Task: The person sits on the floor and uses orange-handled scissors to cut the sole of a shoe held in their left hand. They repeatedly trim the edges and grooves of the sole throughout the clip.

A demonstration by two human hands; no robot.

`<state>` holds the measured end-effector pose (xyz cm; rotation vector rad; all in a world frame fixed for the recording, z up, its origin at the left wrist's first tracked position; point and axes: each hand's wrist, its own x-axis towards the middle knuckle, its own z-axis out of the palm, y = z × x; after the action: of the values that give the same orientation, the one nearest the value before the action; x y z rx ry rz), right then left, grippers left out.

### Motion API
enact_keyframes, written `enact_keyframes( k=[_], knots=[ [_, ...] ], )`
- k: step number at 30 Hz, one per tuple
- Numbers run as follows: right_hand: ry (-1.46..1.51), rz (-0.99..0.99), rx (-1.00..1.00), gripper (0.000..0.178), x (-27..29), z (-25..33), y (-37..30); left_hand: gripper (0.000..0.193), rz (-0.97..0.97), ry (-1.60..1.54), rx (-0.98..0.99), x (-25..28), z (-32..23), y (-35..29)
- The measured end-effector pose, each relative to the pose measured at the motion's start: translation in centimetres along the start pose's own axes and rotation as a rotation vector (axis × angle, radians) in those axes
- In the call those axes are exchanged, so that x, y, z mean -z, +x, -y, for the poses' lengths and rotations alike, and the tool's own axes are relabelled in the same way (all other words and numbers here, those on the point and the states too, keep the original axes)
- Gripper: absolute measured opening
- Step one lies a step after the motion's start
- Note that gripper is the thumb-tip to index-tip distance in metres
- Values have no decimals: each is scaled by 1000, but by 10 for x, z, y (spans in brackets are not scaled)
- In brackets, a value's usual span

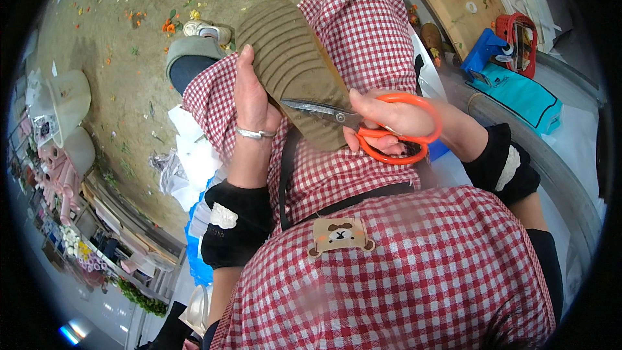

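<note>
Scissors (342, 117) gripped in your right hand (382, 115) — blades pointing left across the near end of the brown shoe (285, 52), its long axis slanting away leftward — left hand (251, 100) grasping its left edge.

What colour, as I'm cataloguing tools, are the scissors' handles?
The scissors' handles are bright orange-red, seen best in the head view.

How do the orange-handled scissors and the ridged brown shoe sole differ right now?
Colour: the scissors have bright orange loops and dark grey blades; the shoe sole is dull brown.
Shape: the scissors narrow to a point, while the sole is broad, rounded and ridged.
Pose: the scissors lie mostly crosswise in view; the sole runs lengthwise, slightly slanted.
Grip: the right hand holds the scissors, the left hand the sole.
Shared: both are hand-held.
</note>
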<state>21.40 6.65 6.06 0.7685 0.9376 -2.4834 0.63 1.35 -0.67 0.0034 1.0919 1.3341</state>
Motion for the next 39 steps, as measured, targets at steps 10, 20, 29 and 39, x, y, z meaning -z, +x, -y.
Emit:
enact_keyframes(
  k=[10, 20, 29, 39],
  knots=[
    [7, -26, 202, 69, 2, 3, -1, 49, 12, -36, 27, -3, -1, 2],
    [61, -283, 432, 61, 21, 30, 9, 49, -73, -43, -42, 9, -10, 13],
    [-94, -623, 530, 33, 31, 57, 28, 59, -164, 1739, -1177, -48, -168, 27],
    [-279, -482, 666, 27, 11, 44, 22, 52, 106, 46, -388, 7, -187, 28]
  ],
)
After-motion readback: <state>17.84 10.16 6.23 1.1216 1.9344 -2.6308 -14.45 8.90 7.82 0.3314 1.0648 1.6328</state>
